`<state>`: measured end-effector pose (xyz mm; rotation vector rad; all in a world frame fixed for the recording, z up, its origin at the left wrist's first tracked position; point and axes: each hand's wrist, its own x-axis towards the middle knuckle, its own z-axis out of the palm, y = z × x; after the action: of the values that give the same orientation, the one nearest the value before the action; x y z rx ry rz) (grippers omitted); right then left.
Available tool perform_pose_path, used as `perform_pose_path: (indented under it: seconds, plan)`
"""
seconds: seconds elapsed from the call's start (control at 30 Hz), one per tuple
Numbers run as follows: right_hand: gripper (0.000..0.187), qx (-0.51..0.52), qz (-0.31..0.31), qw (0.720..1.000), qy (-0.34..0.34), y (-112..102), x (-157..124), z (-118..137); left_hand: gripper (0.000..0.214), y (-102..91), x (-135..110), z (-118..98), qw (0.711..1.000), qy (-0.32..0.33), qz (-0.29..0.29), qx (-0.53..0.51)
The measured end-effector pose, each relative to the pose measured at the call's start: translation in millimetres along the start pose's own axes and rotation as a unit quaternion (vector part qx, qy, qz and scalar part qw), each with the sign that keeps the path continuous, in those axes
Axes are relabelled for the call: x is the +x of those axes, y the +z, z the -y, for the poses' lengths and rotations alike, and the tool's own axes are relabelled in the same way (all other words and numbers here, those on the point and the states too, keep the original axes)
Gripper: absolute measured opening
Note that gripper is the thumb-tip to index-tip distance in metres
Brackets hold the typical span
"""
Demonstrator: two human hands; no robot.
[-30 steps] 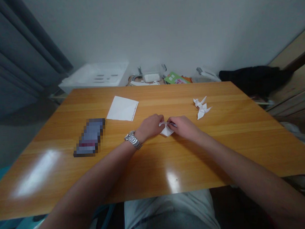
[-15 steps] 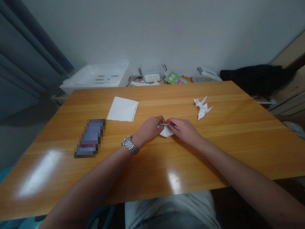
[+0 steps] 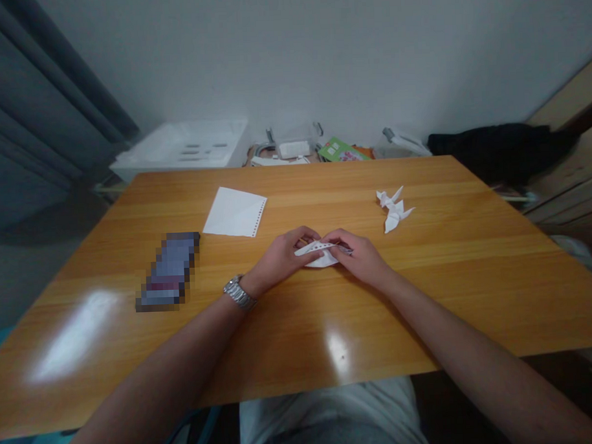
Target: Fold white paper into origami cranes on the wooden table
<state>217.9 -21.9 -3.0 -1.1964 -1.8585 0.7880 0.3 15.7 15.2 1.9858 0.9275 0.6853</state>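
Both hands meet at the middle of the wooden table (image 3: 425,295) over a small folded white paper (image 3: 318,254) with punched holes along one edge. My left hand (image 3: 282,256), with a metal watch on its wrist, pinches the paper's left side. From the other side my right hand (image 3: 358,257) pinches its right end. The paper lies low, just above or on the tabletop. A finished white paper crane (image 3: 393,209) sits to the right, apart from both hands.
A flat white sheet (image 3: 234,211) with a perforated edge lies at the back left. A pixelated dark rectangular object (image 3: 168,271) rests left of my left hand. Beyond the table's far edge are a white box (image 3: 181,148), clutter and dark cloth (image 3: 497,147).
The folded paper has been spread wider and flatter between my fingers. My left hand shifted slightly left and nearer; my right hand stayed close to its place.
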Motion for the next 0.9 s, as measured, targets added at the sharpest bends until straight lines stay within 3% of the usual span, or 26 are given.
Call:
perform_pose_path:
  seconds: [0.23,0.37,0.5,0.67,0.9]
  plan:
    - [0.019,0.000,-0.005,1.000,0.020,-3.3,-6.0,0.8,0.032,6.9,-5.6,0.6,0.997,-0.004,-0.035,-0.063]
    - [0.020,0.000,0.005,1.000,0.018,-5.5,-6.9,0.9,0.030,8.9,-5.0,2.3,0.996,-0.021,-0.023,-0.079]
    - [0.029,0.016,0.025,1.000,0.012,-6.9,-8.0,2.5,0.028,8.2,-5.1,0.0,0.996,-0.025,-0.033,-0.076]
    - [0.033,0.053,-0.016,0.998,0.031,-5.4,-7.6,5.1,0.028,8.0,-4.8,-0.8,0.993,-0.023,-0.046,-0.103]
    - [0.022,0.011,-0.007,0.997,0.080,-6.0,-6.3,9.6,0.028,11.1,-4.2,3.7,0.992,-0.028,-0.045,-0.111]
